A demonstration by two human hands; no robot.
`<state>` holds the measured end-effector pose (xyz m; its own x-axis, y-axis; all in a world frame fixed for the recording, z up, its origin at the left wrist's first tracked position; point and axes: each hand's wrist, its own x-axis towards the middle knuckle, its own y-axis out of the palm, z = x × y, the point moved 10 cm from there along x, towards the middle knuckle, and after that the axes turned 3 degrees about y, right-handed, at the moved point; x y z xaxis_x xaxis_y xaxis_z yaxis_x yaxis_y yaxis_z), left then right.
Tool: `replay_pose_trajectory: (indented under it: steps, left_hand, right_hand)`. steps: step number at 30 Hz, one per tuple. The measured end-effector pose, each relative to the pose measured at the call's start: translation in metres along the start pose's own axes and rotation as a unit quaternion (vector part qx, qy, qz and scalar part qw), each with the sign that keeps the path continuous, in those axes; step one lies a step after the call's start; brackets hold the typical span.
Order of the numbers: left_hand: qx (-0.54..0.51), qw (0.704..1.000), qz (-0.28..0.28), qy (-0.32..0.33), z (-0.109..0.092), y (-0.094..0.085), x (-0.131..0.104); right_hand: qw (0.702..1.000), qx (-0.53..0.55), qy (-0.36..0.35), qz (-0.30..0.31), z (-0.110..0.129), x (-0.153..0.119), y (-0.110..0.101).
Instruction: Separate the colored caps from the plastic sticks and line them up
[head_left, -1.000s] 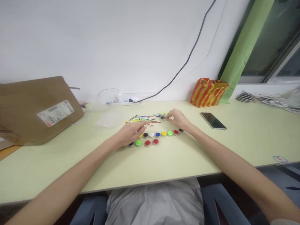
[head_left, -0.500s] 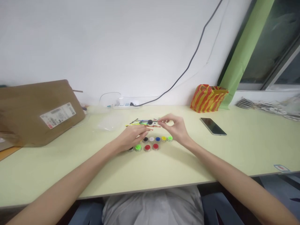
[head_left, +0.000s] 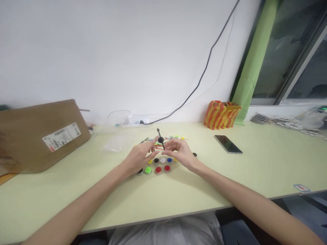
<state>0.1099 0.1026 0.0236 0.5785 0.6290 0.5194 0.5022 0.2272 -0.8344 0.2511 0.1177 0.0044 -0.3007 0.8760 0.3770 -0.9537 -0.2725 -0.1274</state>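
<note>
A black arrow-tipped stick with a round disc (head_left: 160, 140) is held tilted over the table, its point up. My right hand (head_left: 180, 153) pinches its lower end between thumb and fingers. My left hand (head_left: 140, 154) is beside the disc, fingertips close to its left edge; whether they touch it I cannot tell. My left thumb is apart from the fingers. Behind and beneath my hands lie thin coloured sticks (head_left: 180, 137), partly hidden. In front are small round clear pieces with coloured tops, among them a green one (head_left: 148, 170), a red one (head_left: 158, 170) and a blue one (head_left: 169, 160).
A cardboard box (head_left: 38, 136) with a label stands at the left. Clear plastic wrapping (head_left: 114, 144) lies behind my left hand. By the wall are a power strip (head_left: 135, 124) and a striped bag (head_left: 221, 115). A phone (head_left: 228, 144) lies at the right.
The black stick has swung from nearly level to steeply upright and come nearer to me. My right hand has moved in left and closer; my left hand has lifted towards the disc.
</note>
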Motion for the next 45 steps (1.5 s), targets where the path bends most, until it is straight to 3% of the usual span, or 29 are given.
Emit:
replay_pose_trajectory:
  steps: [5,9,16,21,26,31,39,45]
  left_hand:
    - [-0.016,1.000,-0.005,-0.018,0.002,-0.002,-0.001]
    - [-0.033,0.999,0.000,0.015,-0.006,0.001,-0.001]
    - [0.035,0.998,0.007,0.050,-0.011,0.009,-0.002]
    - [0.103,0.989,0.026,0.105,-0.026,0.019,-0.005]
    - [0.070,0.992,0.002,0.109,-0.034,0.011,-0.004]
    - [0.017,0.996,-0.019,0.091,-0.037,0.001,-0.003]
    - [-0.031,0.995,0.040,0.083,-0.042,0.009,-0.002]
    - [-0.025,0.994,0.050,0.097,-0.047,0.016,-0.002]
  right_hand:
    - [0.996,0.018,0.015,0.081,0.005,-0.008,0.020]
    - [0.991,-0.005,0.022,0.131,0.002,-0.012,0.033]
    - [0.988,-0.124,-0.082,0.043,0.022,-0.015,0.019]
    - [0.979,-0.153,-0.118,0.065,0.032,-0.020,0.028]
    - [0.978,-0.153,-0.121,0.071,0.033,-0.020,0.026]
    - [0.985,-0.109,-0.077,0.109,0.028,-0.018,0.024]
    - [0.981,-0.074,-0.071,0.165,0.030,-0.021,0.032]
    - [0.971,-0.029,-0.058,0.232,0.025,-0.024,0.037]
